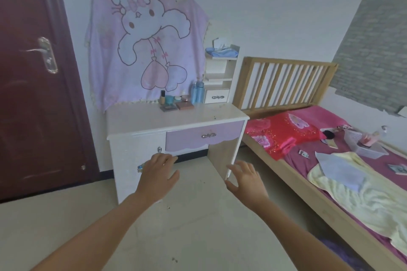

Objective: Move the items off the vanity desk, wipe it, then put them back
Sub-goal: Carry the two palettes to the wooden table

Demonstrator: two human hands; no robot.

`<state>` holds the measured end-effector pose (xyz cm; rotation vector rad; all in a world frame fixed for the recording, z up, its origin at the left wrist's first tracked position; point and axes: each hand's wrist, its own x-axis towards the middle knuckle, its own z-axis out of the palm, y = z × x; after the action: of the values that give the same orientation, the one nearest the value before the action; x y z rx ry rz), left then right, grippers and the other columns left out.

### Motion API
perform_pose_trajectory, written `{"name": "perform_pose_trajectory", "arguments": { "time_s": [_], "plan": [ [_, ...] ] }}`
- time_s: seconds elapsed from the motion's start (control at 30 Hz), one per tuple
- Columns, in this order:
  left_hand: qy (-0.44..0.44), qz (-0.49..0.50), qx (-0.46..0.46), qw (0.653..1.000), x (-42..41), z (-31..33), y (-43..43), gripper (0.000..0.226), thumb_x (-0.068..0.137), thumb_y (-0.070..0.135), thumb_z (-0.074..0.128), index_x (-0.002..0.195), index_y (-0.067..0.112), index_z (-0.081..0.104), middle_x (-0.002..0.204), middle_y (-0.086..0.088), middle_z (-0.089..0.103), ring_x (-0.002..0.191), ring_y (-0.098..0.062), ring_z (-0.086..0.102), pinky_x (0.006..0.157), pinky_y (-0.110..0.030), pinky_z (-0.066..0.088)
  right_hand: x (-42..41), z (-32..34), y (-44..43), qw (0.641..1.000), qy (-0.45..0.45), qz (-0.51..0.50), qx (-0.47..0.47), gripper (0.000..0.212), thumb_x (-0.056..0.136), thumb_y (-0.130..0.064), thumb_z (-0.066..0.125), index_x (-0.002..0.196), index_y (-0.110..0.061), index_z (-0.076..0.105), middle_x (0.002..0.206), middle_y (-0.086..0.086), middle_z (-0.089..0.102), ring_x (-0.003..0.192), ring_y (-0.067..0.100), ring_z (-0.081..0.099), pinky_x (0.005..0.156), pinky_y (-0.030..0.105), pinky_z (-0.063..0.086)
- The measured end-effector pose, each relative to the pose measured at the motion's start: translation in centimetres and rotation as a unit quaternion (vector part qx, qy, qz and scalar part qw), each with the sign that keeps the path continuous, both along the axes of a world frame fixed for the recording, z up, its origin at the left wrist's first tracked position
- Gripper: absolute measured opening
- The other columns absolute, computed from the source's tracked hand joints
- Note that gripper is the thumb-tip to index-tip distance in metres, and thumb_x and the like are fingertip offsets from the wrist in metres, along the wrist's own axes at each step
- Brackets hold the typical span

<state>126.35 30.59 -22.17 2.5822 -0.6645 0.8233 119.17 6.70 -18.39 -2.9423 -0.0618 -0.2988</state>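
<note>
The white vanity desk [154, 117] with a lilac drawer [203, 136] stands against the wall. At the back of its top sit a foundation bottle [162, 97], a teal jar [169, 99], a round compact [186, 97], two flat palettes [184, 105] and tall blue bottles [197, 94]. My left hand [157, 174] and my right hand [247, 177] reach forward below the desk's front edge. Both have relaxed, spread fingers and hold nothing.
A pink cartoon cloth [145, 44] covers the mirror. A small shelf unit [220, 77] with a tissue box [221, 47] stands at the desk's right. A bed [330, 149] with a yellow towel [363, 200], a tray and small items lies right. A dark red door [33, 72] is left.
</note>
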Motion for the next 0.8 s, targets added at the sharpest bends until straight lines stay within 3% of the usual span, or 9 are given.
{"name": "perform_pose_trajectory", "arguments": {
  "time_s": [0.13, 0.2, 0.27, 0.33, 0.4, 0.6, 0.67, 0.73, 0.8],
  "plan": [
    [0.076, 0.032, -0.031, 0.996, 2.6, 0.9, -3.3, 0.054, 0.077, 0.041, 0.031, 0.103, 0.009, 0.066, 0.103, -0.008, 0.066, 0.102, -0.034, 0.058, 0.079, -0.046, 0.047, 4.8, 0.7, -3.6, 0.999, -0.007, 0.039, -0.012, 0.045, 0.091, -0.033, 0.052, 0.133, -0.019, 0.044, 0.139, 0.006, 0.039, 0.13, 0.025, 0.034, 0.103, 0.034, 0.031],
    [0.077, 0.059, -0.031, 0.995, 3.7, 0.9, -4.1, 0.055, 0.077, 0.042, 0.031, 0.104, 0.008, 0.066, 0.105, -0.009, 0.066, 0.101, -0.034, 0.059, 0.079, -0.046, 0.047, 7.4, 0.6, -4.5, 0.997, -0.021, 0.067, -0.004, 0.041, 0.076, -0.034, 0.061, 0.112, -0.014, 0.062, 0.115, 0.012, 0.06, 0.104, 0.034, 0.059, 0.081, 0.042, 0.05],
    [0.094, 0.085, -0.031, 0.991, 5.0, 0.7, -4.3, 0.054, 0.078, 0.042, 0.032, 0.102, 0.009, 0.066, 0.104, -0.008, 0.067, 0.1, -0.033, 0.06, 0.078, -0.045, 0.048, 10.1, -0.3, -5.3, 0.996, -0.002, 0.087, 0.0, 0.04, 0.068, -0.037, 0.059, 0.102, -0.016, 0.063, 0.099, 0.01, 0.067, 0.087, 0.031, 0.067, 0.064, 0.039, 0.055],
    [0.094, 0.115, -0.02, 0.989, 6.6, 0.2, -3.9, 0.05, 0.077, 0.041, 0.034, 0.098, 0.01, 0.067, 0.098, -0.007, 0.068, 0.094, -0.031, 0.062, 0.073, -0.044, 0.05, 12.6, -1.2, -5.2, 0.993, 0.013, 0.117, 0.007, 0.045, 0.08, -0.036, 0.054, 0.119, -0.014, 0.056, 0.119, 0.015, 0.059, 0.11, 0.033, 0.056, 0.086, 0.045, 0.047],
    [0.104, 0.142, -0.013, 0.984, 8.5, -0.1, -3.3, 0.049, 0.077, 0.04, 0.036, 0.098, 0.009, 0.068, 0.097, -0.008, 0.068, 0.092, -0.032, 0.063, 0.072, -0.045, 0.05, 15.2, -1.8, -4.9, 0.99, 0.017, 0.141, 0.011, 0.051, 0.088, -0.038, 0.048, 0.133, -0.014, 0.045, 0.137, 0.013, 0.043, 0.129, 0.029, 0.037, 0.103, 0.039, 0.032],
    [0.094, 0.189, -0.031, 0.977, 17.3, -0.9, -1.3, 0.05, 0.078, 0.04, 0.037, 0.1, 0.006, 0.067, 0.098, -0.011, 0.068, 0.093, -0.034, 0.062, 0.07, -0.046, 0.051, 25.6, -1.9, -3.1, 0.981, 0.026, 0.192, -0.019, 0.05, 0.093, -0.038, 0.045, 0.139, -0.022, 0.035, 0.147, 0.006, 0.029, 0.137, 0.021, 0.023, 0.108, 0.038, 0.022],
    [0.1, 0.187, -0.045, 0.976, 20.8, -0.7, -1.2, 0.051, 0.078, 0.041, 0.036, 0.098, 0.005, 0.067, 0.095, -0.011, 0.068, 0.09, -0.035, 0.062, 0.068, -0.046, 0.051, 29.1, -1.6, -3.0, 0.982, 0.013, 0.188, -0.01, 0.049, 0.088, -0.038, 0.05, 0.133, -0.017, 0.045, 0.14, 0.011, 0.04, 0.131, 0.028, 0.034, 0.104, 0.046, 0.031],
    [0.103, 0.183, -0.047, 0.976, 24.3, -0.8, -1.4, 0.05, 0.078, 0.04, 0.037, 0.097, 0.005, 0.066, 0.094, -0.011, 0.068, 0.089, -0.036, 0.062, 0.067, -0.045, 0.051, 32.6, -1.3, -3.3, 0.983, 0.001, 0.184, -0.018, 0.045, 0.08, -0.035, 0.059, 0.119, -0.014, 0.058, 0.124, 0.013, 0.055, 0.116, 0.035, 0.051, 0.087, 0.05, 0.043],
    [0.105, 0.182, -0.051, 0.976, 27.4, -0.8, -1.9, 0.05, 0.078, 0.041, 0.036, 0.098, 0.006, 0.066, 0.095, -0.011, 0.068, 0.089, -0.035, 0.062, 0.067, -0.044, 0.052, 35.8, -0.7, -3.7, 0.985, -0.004, 0.175, -0.007, 0.043, 0.085, -0.032, 0.059, 0.124, -0.015, 0.055, 0.129, 0.012, 0.051, 0.123, 0.031, 0.046, 0.093, 0.046, 0.039]
  ]
}}
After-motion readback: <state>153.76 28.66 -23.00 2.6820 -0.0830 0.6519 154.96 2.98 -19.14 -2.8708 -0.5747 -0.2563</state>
